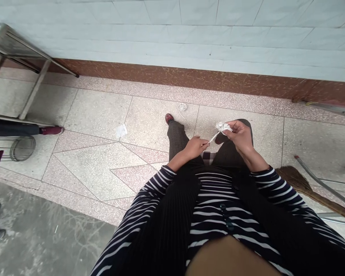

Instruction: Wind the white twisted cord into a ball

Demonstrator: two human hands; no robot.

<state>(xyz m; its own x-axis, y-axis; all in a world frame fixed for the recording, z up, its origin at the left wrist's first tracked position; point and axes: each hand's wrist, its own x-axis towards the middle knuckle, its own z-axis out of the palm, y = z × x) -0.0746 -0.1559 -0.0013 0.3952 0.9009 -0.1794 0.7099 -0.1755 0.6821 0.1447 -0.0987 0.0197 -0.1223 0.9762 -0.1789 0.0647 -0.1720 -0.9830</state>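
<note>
In my right hand (241, 135), thumb and fingers are closed on a small looped bundle of white cord (222, 127). A short white tail (214, 138) runs from the bundle down to my left hand (196, 148), whose fingertips pinch its end. Both hands are held above my lap, a little apart. On the floor beyond my knees lies a ball of white cord (182, 107), with a loose strand trailing from it toward me. Whether that strand joins the bundle cannot be made out.
A white scrap (121, 130) lies on the terrazzo floor. To the left are a metal-legged table (34, 90), a wire basket (22, 148) and another person's maroon shoe (52, 130). A broom (296, 178) and metal chair legs (319, 176) are on my right. Ahead stands a tiled wall (172, 42).
</note>
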